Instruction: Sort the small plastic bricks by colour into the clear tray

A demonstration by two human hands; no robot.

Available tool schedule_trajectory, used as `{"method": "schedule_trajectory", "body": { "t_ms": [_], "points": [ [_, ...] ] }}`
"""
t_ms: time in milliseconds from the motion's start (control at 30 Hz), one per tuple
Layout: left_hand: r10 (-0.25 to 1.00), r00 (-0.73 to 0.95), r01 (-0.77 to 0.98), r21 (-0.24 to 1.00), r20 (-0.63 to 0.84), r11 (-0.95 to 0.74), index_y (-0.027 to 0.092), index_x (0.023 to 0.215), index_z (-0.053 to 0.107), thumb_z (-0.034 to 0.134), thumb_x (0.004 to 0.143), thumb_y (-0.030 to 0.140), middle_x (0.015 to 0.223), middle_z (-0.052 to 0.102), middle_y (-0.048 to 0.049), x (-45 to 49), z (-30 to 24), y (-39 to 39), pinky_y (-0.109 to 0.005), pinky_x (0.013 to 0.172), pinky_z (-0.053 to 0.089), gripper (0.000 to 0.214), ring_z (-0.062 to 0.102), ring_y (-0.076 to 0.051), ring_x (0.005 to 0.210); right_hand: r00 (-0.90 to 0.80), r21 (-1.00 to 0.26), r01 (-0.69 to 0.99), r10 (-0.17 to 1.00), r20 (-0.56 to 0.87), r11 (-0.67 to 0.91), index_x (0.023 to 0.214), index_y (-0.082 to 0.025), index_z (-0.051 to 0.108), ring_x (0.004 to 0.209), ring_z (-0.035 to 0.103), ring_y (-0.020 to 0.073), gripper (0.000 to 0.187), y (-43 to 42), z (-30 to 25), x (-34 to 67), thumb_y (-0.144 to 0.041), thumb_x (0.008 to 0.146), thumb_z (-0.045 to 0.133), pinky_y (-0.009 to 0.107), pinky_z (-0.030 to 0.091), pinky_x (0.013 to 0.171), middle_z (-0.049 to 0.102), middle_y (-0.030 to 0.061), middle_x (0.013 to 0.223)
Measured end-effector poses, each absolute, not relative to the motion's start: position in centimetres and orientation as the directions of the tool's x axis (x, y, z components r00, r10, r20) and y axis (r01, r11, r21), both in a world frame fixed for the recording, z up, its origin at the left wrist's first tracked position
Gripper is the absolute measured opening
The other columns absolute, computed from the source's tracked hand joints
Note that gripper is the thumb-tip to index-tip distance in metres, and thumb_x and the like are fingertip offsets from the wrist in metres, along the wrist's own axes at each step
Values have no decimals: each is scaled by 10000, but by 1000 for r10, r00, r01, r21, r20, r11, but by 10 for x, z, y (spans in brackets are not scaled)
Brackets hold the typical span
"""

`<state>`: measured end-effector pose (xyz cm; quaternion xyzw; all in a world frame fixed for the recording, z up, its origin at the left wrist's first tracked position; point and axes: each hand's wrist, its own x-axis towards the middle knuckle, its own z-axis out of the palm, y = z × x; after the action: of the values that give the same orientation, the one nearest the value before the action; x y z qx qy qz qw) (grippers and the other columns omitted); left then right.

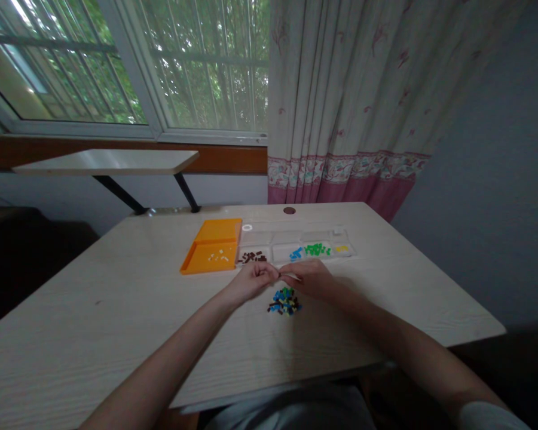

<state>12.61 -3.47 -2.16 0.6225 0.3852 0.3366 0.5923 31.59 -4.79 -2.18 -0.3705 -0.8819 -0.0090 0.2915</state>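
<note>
My left hand (253, 280) and my right hand (312, 278) meet fingertip to fingertip above the table, both closed in a pinch. Something tiny and dark shows between the fingertips, too small to name. Just below the hands lies a heap of small mixed building bricks (285, 302) in blue, green, black and pale yellow. Beyond my fingers stands a clear compartment box (287, 237). It holds brown bricks (253, 257) at the left, then blue bricks (296, 254), green bricks (317, 249) and a few yellow bricks (342, 248) toward the right.
An orange tray (217, 229) with several whitish pieces (218, 256) adjoins the clear box on its left. A raised white shelf (107, 161) on dark brackets stands at the table's back left. A round cable hole (289, 210) sits near the back edge, before the curtain (336, 119).
</note>
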Motion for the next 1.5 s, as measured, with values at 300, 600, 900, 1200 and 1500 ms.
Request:
{"method": "schedule_trajectory", "body": {
  "t_ms": [300,600,900,1200,1500],
  "points": [
    [899,429,134,978,90,-161,101,732,653,663,633,422,495,488,29,124,-24,-35,-174,435,221,336,327,-48,438,-515,-173,657,605,608,733,854,-218,649,641,622,92,165,-47,-19,316,-314,823,518,172,406,605,698,-9,749],
    [876,393,322,850,280,-417,126,742,664,606,703,336,563,536,5,127,-14,-46,-174,457,289,221,392,-72,490,-546,-161,671,630,553,723,888,-223,643,692,626,101,177,-49,-15,319,-287,807,500,180,415,631,697,-2,793],
    [772,497,475,620,397,-624,173,776,649,530,785,289,679,612,-22,122,-12,-47,-194,584,384,167,519,-107,614,-565,-161,689,663,491,707,884,-231,646,686,624,116,191,-50,-17,318,-323,818,493,194,398,630,696,4,774],
    [760,308,505,578,573,-641,144,852,644,509,810,257,760,636,-59,112,1,-49,-199,573,390,181,529,-112,627,-730,-155,645,663,168,749,909,-254,656,603,583,112,217,-42,-6,331,-185,762,511,199,362,570,681,-18,706],
    [728,225,561,525,647,-640,166,851,649,505,823,283,764,647,-46,102,3,-45,-211,624,410,187,541,-114,654,-757,-234,619,649,75,750,899,-254,662,637,590,122,236,-41,-7,336,-180,706,548,205,358,583,680,-12,728]
  ]
}}
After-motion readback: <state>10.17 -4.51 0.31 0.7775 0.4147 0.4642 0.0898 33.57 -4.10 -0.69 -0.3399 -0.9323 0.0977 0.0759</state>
